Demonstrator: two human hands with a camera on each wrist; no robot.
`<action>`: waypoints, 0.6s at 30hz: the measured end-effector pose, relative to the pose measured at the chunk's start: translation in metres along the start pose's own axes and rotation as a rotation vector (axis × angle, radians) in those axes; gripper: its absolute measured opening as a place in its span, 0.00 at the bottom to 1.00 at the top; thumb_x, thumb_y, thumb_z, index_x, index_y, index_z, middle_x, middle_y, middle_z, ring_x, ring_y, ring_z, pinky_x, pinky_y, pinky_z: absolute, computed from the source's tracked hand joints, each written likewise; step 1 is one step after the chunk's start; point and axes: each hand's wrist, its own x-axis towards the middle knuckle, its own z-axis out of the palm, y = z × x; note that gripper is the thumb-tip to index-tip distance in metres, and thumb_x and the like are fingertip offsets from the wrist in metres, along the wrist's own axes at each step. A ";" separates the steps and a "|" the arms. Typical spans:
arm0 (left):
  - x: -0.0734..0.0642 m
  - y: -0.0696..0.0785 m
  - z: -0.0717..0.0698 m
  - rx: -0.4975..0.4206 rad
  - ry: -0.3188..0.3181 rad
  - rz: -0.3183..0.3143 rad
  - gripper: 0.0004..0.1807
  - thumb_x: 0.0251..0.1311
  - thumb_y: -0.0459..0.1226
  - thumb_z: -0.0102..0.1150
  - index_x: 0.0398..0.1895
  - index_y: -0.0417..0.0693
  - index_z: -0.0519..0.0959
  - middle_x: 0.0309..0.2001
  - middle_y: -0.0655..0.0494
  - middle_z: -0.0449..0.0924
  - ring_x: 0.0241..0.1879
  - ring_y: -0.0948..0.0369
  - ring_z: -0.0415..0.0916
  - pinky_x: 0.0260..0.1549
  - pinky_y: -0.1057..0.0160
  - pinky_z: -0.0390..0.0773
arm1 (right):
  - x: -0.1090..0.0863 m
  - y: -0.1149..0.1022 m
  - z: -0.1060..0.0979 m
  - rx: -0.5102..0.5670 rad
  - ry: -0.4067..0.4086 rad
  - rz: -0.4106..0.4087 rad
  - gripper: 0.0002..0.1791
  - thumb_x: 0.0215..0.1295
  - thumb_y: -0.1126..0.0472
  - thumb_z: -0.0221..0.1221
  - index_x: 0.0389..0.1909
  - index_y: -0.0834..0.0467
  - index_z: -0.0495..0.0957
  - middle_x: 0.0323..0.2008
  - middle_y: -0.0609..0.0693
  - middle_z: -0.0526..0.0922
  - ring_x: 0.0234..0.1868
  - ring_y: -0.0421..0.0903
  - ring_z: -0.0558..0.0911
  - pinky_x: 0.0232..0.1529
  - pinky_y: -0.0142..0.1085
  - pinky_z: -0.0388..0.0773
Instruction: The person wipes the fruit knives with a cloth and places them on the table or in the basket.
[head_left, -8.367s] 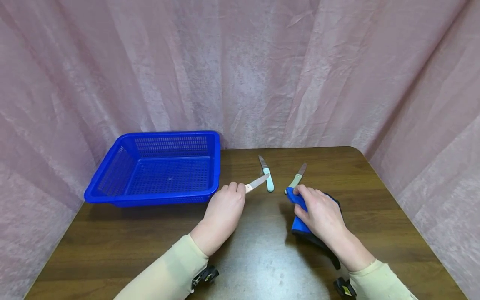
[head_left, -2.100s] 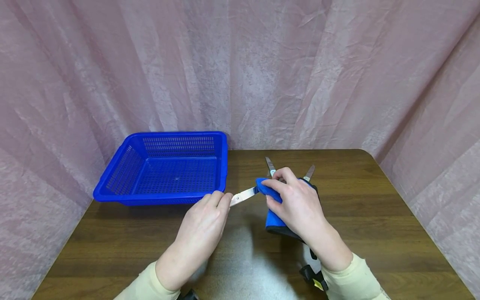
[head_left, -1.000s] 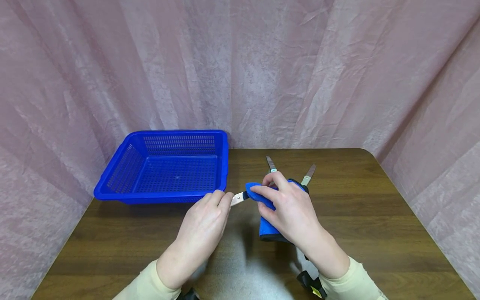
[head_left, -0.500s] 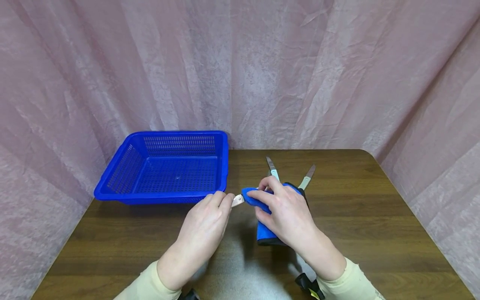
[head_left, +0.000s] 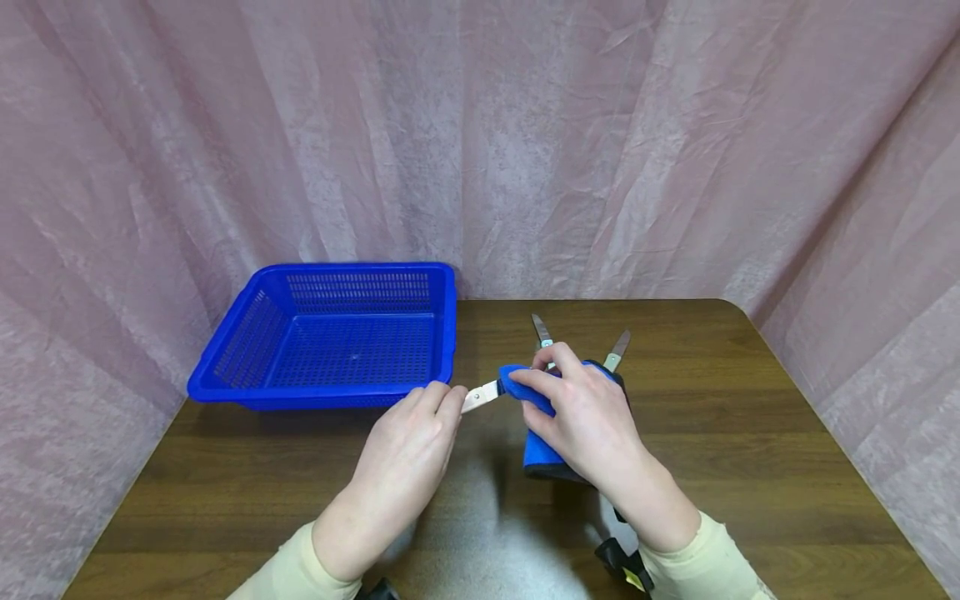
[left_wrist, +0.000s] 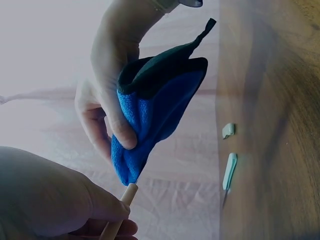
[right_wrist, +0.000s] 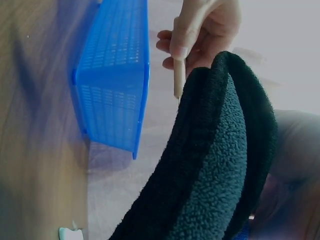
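Observation:
My left hand (head_left: pixel 405 446) grips the cream handle of a knife (head_left: pixel 482 396), held above the table and pointing right. My right hand (head_left: pixel 588 412) pinches a folded blue cloth (head_left: pixel 542 450) with black edging round the knife's blade, so most of the blade is hidden. In the left wrist view the cloth (left_wrist: pixel 160 100) hangs from the right fingers, close against the end of the handle (left_wrist: pixel 120 210). Behind the right hand lie two more knives: one with a light blue handle (head_left: pixel 542 329) and one with a pale green handle (head_left: pixel 615 354), both partly covered by hand and cloth.
A blue plastic basket (head_left: pixel 322 392) with perforated walls stands at the back left, just beyond the left hand. The brown wooden table (head_left: pixel 750 467) reaches back to a pink curtain (head_left: pixel 510 150).
Earlier the cloth was apart from the cream-handled knife, over the green-handled one. Since then it has come onto the blade, slid left to the handle, and now moved slightly back right.

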 end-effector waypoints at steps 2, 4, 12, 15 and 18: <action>0.000 0.000 0.000 0.002 -0.001 -0.001 0.09 0.67 0.27 0.69 0.49 0.34 0.83 0.34 0.48 0.79 0.26 0.52 0.76 0.22 0.58 0.76 | 0.000 0.002 -0.001 -0.004 -0.002 0.015 0.18 0.59 0.64 0.78 0.51 0.48 0.93 0.49 0.48 0.81 0.29 0.48 0.83 0.36 0.48 0.83; 0.000 -0.001 0.000 0.005 -0.003 -0.002 0.10 0.66 0.26 0.69 0.48 0.35 0.83 0.34 0.48 0.79 0.27 0.52 0.76 0.22 0.58 0.76 | 0.001 0.005 -0.002 -0.005 -0.010 0.033 0.18 0.60 0.63 0.77 0.52 0.49 0.93 0.49 0.48 0.81 0.30 0.47 0.83 0.38 0.49 0.84; 0.001 0.000 -0.001 -0.001 0.000 -0.009 0.10 0.66 0.26 0.70 0.48 0.35 0.83 0.33 0.49 0.79 0.26 0.51 0.76 0.22 0.57 0.76 | 0.003 0.014 -0.006 -0.003 -0.028 0.112 0.18 0.63 0.62 0.76 0.54 0.50 0.93 0.51 0.50 0.81 0.39 0.49 0.86 0.39 0.50 0.84; 0.001 0.000 -0.001 0.001 0.004 -0.010 0.10 0.66 0.26 0.70 0.48 0.35 0.83 0.33 0.49 0.79 0.26 0.51 0.76 0.22 0.57 0.76 | 0.003 0.016 -0.008 -0.002 -0.037 0.131 0.18 0.64 0.62 0.75 0.55 0.50 0.93 0.52 0.50 0.81 0.42 0.50 0.87 0.40 0.51 0.84; 0.001 0.000 -0.001 0.004 0.006 -0.012 0.10 0.65 0.26 0.70 0.47 0.35 0.83 0.32 0.49 0.79 0.26 0.51 0.76 0.22 0.57 0.76 | 0.004 0.018 -0.008 -0.008 -0.044 0.151 0.18 0.64 0.62 0.74 0.55 0.49 0.93 0.52 0.50 0.81 0.42 0.51 0.87 0.40 0.51 0.84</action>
